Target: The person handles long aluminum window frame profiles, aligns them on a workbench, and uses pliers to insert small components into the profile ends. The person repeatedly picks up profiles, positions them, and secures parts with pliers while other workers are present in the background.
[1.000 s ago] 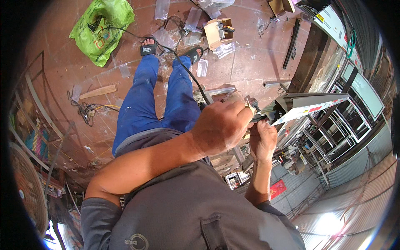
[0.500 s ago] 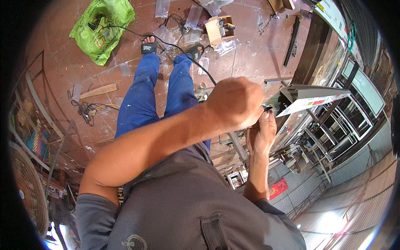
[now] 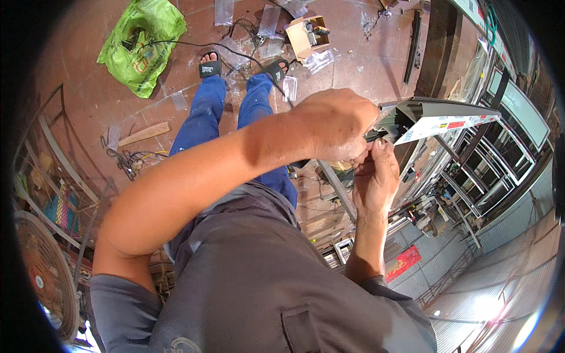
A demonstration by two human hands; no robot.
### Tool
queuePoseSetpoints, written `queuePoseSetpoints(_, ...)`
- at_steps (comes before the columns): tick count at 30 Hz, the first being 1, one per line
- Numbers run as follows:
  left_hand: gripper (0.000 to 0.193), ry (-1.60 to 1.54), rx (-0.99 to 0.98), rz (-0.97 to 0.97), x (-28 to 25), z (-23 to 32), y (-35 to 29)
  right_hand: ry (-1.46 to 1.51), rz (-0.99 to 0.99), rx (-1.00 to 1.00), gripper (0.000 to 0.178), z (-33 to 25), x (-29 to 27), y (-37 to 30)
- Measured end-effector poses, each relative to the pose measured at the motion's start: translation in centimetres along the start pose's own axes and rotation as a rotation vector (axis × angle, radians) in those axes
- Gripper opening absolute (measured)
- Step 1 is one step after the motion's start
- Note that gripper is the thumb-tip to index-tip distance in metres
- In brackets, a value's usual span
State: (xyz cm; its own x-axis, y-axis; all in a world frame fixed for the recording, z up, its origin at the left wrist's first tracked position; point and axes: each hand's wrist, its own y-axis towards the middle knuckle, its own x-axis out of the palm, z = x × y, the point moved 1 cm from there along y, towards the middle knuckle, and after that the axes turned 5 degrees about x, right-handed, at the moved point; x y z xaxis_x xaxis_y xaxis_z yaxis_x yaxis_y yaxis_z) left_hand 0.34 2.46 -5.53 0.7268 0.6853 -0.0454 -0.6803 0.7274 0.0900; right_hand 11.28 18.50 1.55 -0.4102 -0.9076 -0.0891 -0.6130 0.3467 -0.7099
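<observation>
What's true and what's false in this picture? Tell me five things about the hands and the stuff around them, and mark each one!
1. The left hand and right hand are close together. True.
2. The trousers are red. False: the trousers are blue.
3. The plastic bag on the floor is green. True.
4. The cardboard box is closed. False: the cardboard box is open.
5. Both hands are near one end of a long profile. True.

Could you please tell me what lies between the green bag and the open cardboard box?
In the head view, a black cable and several clear plastic sleeves lie between the green bag and the open cardboard box.
</observation>
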Motion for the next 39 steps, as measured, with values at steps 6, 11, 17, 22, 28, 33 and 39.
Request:
queuePoseSetpoints(6, 0.020, 0.133, 0.037, 0.207, 1.1, 1.1, -0.9, 0.046, 0.018, -0.010, 0.027, 0.0, 1.4, 0.0)
queuePoseSetpoints(11, 0.021, -0.029, -0.095, 0.142, 1.0, 1.2, -1.2, 0.065, 0.023, -0.018, 0.022, 0.9, 0.7, 0.3)
queuePoseSetpoints(17, 0.026, -0.568, -0.498, 0.106, 1.6, 2.4, -1.3, 0.106, 0.020, -0.003, 0.017, 0.7, -0.7, 0.3)
queuePoseSetpoints(22, 0.022, -0.943, -0.702, 0.057, 1.7, 1.8, -1.2, 0.066, 0.090, -0.006, 0.014, 0.0, -0.8, 0.7)
queuePoseSetpoints(28, 0.017, -1.224, -0.793, 0.063, 2.2, 0.8, -1.0, 0.033, 0.198, 0.066, 0.013, -1.1, -0.2, 0.7)
queuePoseSetpoints(33, 0.015, -1.227, -0.820, -0.005, 1.8, 0.3, -0.8, 0.148, 0.155, 0.100, 0.017, -1.6, 1.3, 0.7)
queuePoseSetpoints(39, 0.020, -0.540, -0.485, 0.046, 1.2, 0.4, -1.0, 0.106, 0.167, -0.028, 0.021, 0.1, 1.0, 0.8)
